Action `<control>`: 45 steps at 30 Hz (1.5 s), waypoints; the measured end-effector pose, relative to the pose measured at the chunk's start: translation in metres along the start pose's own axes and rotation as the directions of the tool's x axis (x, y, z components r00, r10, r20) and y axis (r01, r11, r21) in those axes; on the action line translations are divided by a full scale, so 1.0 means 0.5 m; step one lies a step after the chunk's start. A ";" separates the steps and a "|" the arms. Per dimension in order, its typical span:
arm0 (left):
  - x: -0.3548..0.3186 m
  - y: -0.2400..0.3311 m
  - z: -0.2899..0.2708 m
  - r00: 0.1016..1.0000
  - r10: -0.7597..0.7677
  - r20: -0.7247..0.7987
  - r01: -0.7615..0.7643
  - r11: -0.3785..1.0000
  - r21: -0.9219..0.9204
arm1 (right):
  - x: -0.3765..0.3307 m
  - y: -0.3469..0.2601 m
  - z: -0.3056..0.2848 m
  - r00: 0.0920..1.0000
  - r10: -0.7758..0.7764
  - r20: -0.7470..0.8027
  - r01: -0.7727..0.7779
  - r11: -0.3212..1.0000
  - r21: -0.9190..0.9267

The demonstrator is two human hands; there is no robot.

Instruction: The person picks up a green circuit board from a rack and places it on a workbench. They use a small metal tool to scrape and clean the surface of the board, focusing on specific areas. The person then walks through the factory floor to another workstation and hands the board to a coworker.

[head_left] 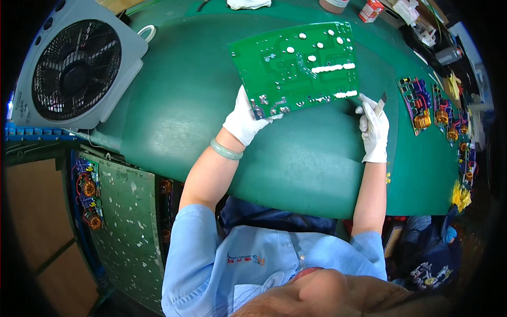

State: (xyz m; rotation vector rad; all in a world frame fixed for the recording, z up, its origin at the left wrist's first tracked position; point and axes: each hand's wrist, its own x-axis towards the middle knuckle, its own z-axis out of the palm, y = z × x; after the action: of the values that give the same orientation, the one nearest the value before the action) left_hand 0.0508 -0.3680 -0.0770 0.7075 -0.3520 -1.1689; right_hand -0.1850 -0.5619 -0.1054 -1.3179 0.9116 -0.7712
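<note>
A green circuit board (280,74) is held up over the bench, its solder side with white blobs and strips facing up. My left hand (246,119), in a white glove, grips the board's near left corner. My right hand (374,129), also gloved in white, is closed on a small flat blade (381,104) that sticks up past its fingers. The right fingertips are close to the board's near right corner; whether they touch it I cannot tell. The board hides whatever is mounted on its other face.
A grey box fan (79,74) stands at the left of the green bench (174,116). Several populated circuit boards (416,105) with copper coils lie along the right side. At the back are a jar (334,5) and a red-and-white carton (371,10). A yellow brush-like tuft (461,196) is at the right edge.
</note>
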 end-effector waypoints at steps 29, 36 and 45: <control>-0.024 -0.042 -0.079 0.975 0.209 -0.072 -0.151 0.868 0.473 | 0.003 -0.004 0.002 0.997 0.073 0.010 -0.073 0.997 0.027; -0.018 -0.042 -0.108 0.989 0.129 -0.073 -0.072 0.848 0.525 | 0.004 -0.004 0.002 0.998 0.067 0.018 -0.068 0.997 0.035; -0.005 -0.027 -0.042 0.981 0.152 0.120 -0.170 0.973 0.157 | -0.050 -0.034 0.033 0.984 -0.099 0.147 0.113 0.989 -0.094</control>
State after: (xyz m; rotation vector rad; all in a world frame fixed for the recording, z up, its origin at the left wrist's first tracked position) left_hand 0.0526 -0.3618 -0.1014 0.7487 -0.5929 -1.0323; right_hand -0.1812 -0.5344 -0.0855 -1.5011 0.7807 -0.7103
